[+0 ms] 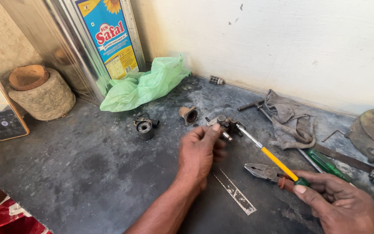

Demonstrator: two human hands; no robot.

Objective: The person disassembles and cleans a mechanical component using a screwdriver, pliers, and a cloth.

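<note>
Head view: right hand [338, 203] drives screwdriver [270, 157] into fitting [226, 125].

So I counted two screwdrivers, one with a yellow shaft [275, 159] and one green-handled [325, 162], one pair of pliers [262, 171], three small metal parts [144, 126] [189, 115] [227, 125], one green plastic bag [146, 84], one rag [291, 119] and one phone [0, 108].

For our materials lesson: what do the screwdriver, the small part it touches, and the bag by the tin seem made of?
Screwdriver: bright, shiny shaft, likely steel; glossy yellow grip, probably plastic. Small part at the left hand: dull grey, likely metal. Bag: thin, crinkled, translucent green, apparently plastic film.
</note>
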